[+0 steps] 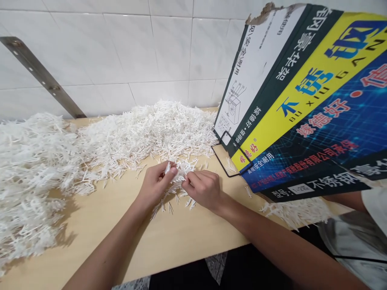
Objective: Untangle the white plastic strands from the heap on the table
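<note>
My left hand [159,179] is closed round some thin white plastic pieces [180,171], its thumb pressed toward the index finger. Close on its right, my right hand [204,187] has its fingers curled and pinched at the same white pieces. A few loose white sticks lie on the wooden table [169,245] just under and between both hands. Behind them, a long heap of the same white pieces [151,129] runs along the wall.
A larger white pile [27,181] covers the left side. A big printed cardboard box [302,100] leans at the right, beside a black wire frame [225,169]. Another person's sleeve [375,207] shows at the far right. A metal bracket [45,76] is on the wall.
</note>
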Action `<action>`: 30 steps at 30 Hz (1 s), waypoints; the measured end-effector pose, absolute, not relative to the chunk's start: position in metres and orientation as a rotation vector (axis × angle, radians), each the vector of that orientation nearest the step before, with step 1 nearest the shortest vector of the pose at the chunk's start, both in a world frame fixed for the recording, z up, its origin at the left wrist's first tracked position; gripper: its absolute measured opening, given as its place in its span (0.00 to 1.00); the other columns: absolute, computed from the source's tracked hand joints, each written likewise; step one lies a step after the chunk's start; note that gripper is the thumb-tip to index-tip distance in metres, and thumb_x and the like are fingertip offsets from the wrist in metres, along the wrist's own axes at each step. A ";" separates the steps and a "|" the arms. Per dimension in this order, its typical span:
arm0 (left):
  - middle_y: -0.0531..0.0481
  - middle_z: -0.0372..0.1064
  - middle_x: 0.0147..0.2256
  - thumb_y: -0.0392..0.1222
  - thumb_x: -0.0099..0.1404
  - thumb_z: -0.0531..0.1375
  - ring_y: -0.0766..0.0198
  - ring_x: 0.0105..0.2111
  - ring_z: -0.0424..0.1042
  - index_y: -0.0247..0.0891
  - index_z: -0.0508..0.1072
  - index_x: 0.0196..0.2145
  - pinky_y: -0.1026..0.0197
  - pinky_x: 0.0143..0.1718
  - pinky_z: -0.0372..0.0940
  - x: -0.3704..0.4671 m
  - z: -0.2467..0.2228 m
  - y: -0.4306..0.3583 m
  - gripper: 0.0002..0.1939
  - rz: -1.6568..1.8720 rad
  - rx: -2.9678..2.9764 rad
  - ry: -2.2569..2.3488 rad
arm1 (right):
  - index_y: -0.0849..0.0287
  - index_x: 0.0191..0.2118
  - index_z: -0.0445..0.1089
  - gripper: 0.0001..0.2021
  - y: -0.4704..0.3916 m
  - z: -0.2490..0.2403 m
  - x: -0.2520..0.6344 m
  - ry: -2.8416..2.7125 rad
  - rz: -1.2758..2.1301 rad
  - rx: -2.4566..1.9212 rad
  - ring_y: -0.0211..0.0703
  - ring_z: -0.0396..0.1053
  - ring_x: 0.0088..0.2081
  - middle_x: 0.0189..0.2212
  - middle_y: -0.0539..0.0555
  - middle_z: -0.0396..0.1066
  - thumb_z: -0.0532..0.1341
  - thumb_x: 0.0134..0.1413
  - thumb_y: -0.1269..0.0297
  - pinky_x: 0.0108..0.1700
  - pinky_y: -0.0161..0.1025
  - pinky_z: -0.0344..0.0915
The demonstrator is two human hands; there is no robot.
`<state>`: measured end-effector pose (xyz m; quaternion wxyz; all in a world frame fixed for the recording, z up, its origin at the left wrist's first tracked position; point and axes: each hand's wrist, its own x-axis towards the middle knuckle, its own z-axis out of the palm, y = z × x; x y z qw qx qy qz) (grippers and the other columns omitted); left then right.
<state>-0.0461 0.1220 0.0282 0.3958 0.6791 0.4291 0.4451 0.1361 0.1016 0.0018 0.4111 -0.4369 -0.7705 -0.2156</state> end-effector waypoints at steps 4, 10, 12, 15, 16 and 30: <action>0.54 0.56 0.21 0.56 0.68 0.62 0.67 0.23 0.56 0.38 0.66 0.22 0.62 0.24 0.54 -0.044 0.021 0.122 0.24 1.205 1.613 1.175 | 0.57 0.20 0.60 0.15 0.101 0.001 0.136 -1.957 -0.566 -1.088 0.34 0.55 0.20 0.15 0.45 0.60 0.59 0.58 0.72 0.27 0.39 0.50; 0.55 0.62 0.23 0.60 0.70 0.57 0.70 0.18 0.54 0.40 0.68 0.31 0.65 0.20 0.53 -0.062 0.024 0.146 0.20 1.839 1.055 1.227 | 0.56 0.19 0.59 0.15 0.099 0.000 0.137 -1.941 -0.537 -1.023 0.34 0.54 0.20 0.15 0.45 0.59 0.58 0.53 0.75 0.27 0.38 0.50; 0.49 0.72 0.34 0.56 0.69 0.61 0.69 0.24 0.64 0.40 0.71 0.38 0.64 0.26 0.61 -0.065 0.028 0.148 0.15 1.802 1.197 1.198 | 0.57 0.19 0.60 0.14 0.099 0.000 0.137 -1.954 -0.522 -1.005 0.34 0.56 0.20 0.15 0.45 0.60 0.59 0.54 0.74 0.27 0.38 0.52; 0.44 0.74 0.46 0.53 0.70 0.60 0.61 0.38 0.72 0.42 0.73 0.49 0.60 0.38 0.67 -0.057 0.033 0.139 0.16 1.476 1.445 1.079 | 0.56 0.20 0.61 0.14 0.101 0.000 0.136 -1.961 -0.521 -1.024 0.34 0.56 0.20 0.16 0.45 0.61 0.59 0.56 0.73 0.27 0.38 0.53; 0.45 0.75 0.44 0.53 0.70 0.58 0.60 0.39 0.72 0.42 0.75 0.49 0.59 0.38 0.66 -0.053 0.034 0.135 0.16 1.350 1.506 1.054 | 0.56 0.20 0.60 0.15 0.101 0.001 0.135 -1.959 -0.526 -1.035 0.34 0.56 0.20 0.16 0.45 0.60 0.59 0.56 0.73 0.27 0.38 0.53; 0.47 0.69 0.43 0.44 0.63 0.66 0.61 0.42 0.70 0.42 0.74 0.43 0.61 0.41 0.65 -0.080 0.025 0.154 0.10 1.741 1.448 1.165 | 0.56 0.20 0.59 0.15 0.101 0.000 0.138 -1.905 -0.458 -1.027 0.34 0.53 0.20 0.15 0.45 0.58 0.58 0.56 0.74 0.27 0.37 0.51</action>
